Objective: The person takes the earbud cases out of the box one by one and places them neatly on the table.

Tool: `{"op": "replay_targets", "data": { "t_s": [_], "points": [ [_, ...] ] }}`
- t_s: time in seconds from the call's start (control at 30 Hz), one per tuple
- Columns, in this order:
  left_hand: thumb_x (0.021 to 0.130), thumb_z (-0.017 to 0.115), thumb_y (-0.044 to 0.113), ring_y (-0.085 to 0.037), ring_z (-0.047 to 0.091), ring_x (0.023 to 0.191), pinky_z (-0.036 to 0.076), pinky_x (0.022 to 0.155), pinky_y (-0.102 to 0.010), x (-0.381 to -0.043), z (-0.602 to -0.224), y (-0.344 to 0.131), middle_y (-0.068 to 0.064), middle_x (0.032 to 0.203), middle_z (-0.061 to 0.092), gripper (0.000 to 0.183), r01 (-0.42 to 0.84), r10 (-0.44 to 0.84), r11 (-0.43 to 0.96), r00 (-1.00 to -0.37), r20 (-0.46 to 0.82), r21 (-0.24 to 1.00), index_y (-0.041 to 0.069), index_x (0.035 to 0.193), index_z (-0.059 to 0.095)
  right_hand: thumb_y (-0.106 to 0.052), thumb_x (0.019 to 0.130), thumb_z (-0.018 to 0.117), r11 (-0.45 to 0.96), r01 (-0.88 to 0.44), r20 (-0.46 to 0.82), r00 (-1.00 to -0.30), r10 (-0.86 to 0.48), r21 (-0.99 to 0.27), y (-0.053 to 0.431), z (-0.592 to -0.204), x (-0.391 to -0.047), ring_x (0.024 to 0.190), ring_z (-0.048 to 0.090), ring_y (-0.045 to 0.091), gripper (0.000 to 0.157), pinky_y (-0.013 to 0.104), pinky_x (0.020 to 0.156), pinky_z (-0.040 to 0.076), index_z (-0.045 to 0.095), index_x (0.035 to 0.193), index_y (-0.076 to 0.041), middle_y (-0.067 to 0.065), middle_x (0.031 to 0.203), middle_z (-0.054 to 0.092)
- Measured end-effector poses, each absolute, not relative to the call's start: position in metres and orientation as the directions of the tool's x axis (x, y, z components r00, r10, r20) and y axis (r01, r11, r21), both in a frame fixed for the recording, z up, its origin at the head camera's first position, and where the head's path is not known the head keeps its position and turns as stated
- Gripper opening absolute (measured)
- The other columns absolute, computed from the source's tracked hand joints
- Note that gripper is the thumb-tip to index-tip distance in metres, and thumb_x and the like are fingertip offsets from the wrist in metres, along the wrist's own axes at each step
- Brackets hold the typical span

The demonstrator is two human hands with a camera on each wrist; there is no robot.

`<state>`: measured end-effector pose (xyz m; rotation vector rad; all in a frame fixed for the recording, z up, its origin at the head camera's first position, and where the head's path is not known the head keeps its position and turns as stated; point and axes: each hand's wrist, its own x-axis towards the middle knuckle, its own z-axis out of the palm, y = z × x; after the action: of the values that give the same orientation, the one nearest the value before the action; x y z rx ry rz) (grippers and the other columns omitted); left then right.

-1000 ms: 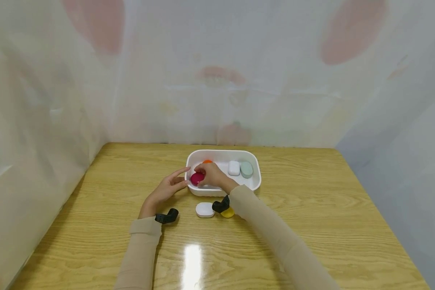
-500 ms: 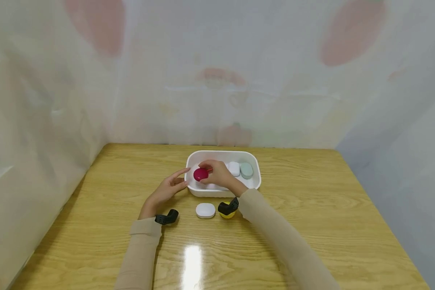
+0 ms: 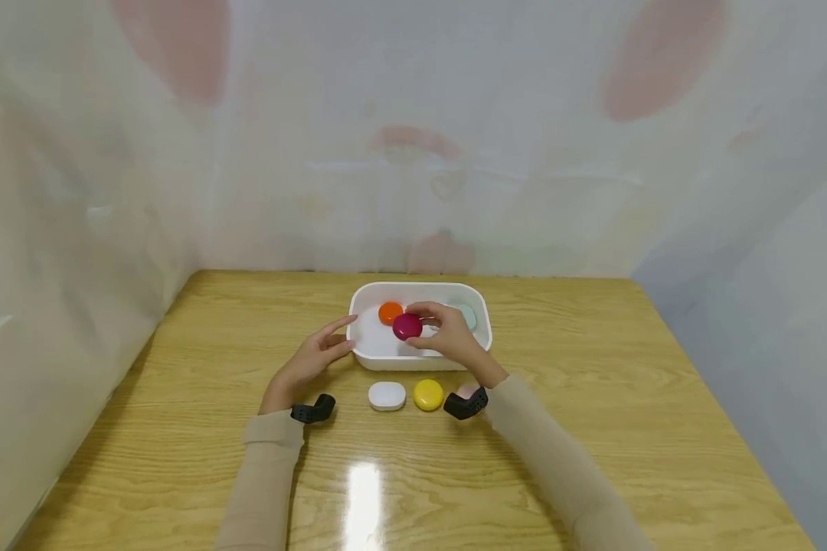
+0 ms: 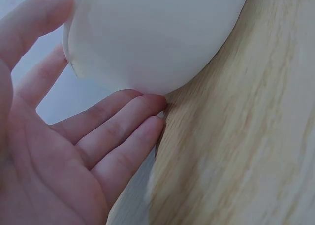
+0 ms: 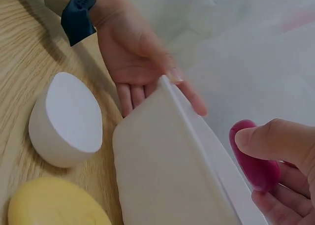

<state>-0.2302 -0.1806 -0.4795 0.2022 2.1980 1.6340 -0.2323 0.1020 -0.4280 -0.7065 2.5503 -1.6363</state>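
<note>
My right hand pinches a glossy dark red rounded piece between thumb and fingers, over the middle of a white plastic bin. In the right wrist view, the thumb presses one face of the dark red piece and the fingers lie behind it. My left hand touches the bin's left end with fairly straight fingers. Up close in the left wrist view, two of its digits meet the rim and the other fingertips rest against the outer wall. An orange round piece lies inside the bin at the back left.
A pale green piece sits at the bin's right end, partly behind my right hand. In front of the bin, a white oval piece, a yellow round one and a pale pink one stand in a row on the wooden table.
My right hand has lifted the dark red piece from the bin's left corner and carried it rightward, uncovering the orange piece. The left hand has stayed at the bin's left end.
</note>
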Motion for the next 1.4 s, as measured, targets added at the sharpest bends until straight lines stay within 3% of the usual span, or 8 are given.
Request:
{"op": "replay_targets", "data": {
  "t_s": [0.43,0.6,0.7,0.93,1.13,1.4],
  "points": [
    [0.092,0.06,0.049,-0.033,0.043,0.137,0.03,0.116,-0.057,-0.23,-0.478,-0.177,-0.016,0.146,0.047,0.061,-0.095,0.35,0.314,-0.913,-0.209,0.945,0.04,0.147,0.035,0.003,0.076,0.077,0.324,-0.335,0.204,-0.904,-0.376,-0.885,0.154,-0.428,-0.207,0.108,0.062,0.039,0.051,0.05,0.098,0.05,0.059,0.123,0.006,0.026,0.125,0.061],
    [0.093,0.059,0.047,-0.033,0.043,0.137,0.031,0.115,-0.057,-0.23,-0.477,-0.177,-0.017,0.146,0.047,0.061,-0.094,0.35,0.317,-0.913,-0.209,0.944,0.039,0.148,0.034,0.0,0.077,0.078,0.326,-0.321,0.194,-0.91,-0.365,-0.889,0.17,-0.429,-0.199,0.11,0.062,0.038,0.051,0.044,0.098,0.052,0.06,0.124,0.003,0.024,0.126,0.062],
    [0.094,0.058,0.045,-0.034,0.044,0.136,0.03,0.115,-0.058,-0.231,-0.478,-0.178,-0.018,0.146,0.047,0.061,-0.08,0.361,0.311,-0.912,-0.196,0.947,0.036,0.149,0.033,0.0,0.077,0.078,0.321,-0.315,0.194,-0.914,-0.358,-0.893,0.181,-0.431,-0.194,0.108,0.065,0.03,0.051,0.038,0.097,0.053,0.06,0.124,0.003,0.024,0.126,0.062],
    [0.094,0.058,0.046,-0.035,0.044,0.135,0.03,0.115,-0.058,-0.23,-0.478,-0.178,-0.019,0.145,0.048,0.062,-0.074,0.368,0.308,-0.91,-0.19,0.949,0.036,0.149,0.033,0.002,0.076,0.078,0.278,-0.325,0.217,-0.909,-0.355,-0.904,0.204,-0.435,-0.182,0.101,0.06,-0.009,0.052,0.017,0.094,0.052,0.058,0.123,0.007,0.03,0.125,0.06],
    [0.091,0.06,0.05,-0.034,0.043,0.136,0.031,0.115,-0.057,-0.23,-0.478,-0.178,-0.015,0.146,0.047,0.062,-0.108,0.35,0.312,-0.91,-0.22,0.944,0.041,0.147,0.035,0.003,0.076,0.077,0.254,-0.356,0.251,-0.896,-0.367,-0.899,0.218,-0.441,-0.176,0.1,0.061,-0.01,0.049,0.011,0.091,0.051,0.058,0.12,0.011,0.035,0.121,0.058],
    [0.092,0.06,0.048,-0.035,0.043,0.136,0.032,0.114,-0.058,-0.23,-0.478,-0.178,-0.017,0.147,0.046,0.062,-0.079,0.36,0.324,-0.911,-0.2,0.943,0.039,0.148,0.034,0.005,0.075,0.077,0.265,-0.375,0.268,-0.892,-0.365,-0.888,0.234,-0.444,-0.169,0.102,0.061,-0.011,0.049,0.01,0.09,0.051,0.057,0.12,0.012,0.034,0.12,0.058]
  ]
}}
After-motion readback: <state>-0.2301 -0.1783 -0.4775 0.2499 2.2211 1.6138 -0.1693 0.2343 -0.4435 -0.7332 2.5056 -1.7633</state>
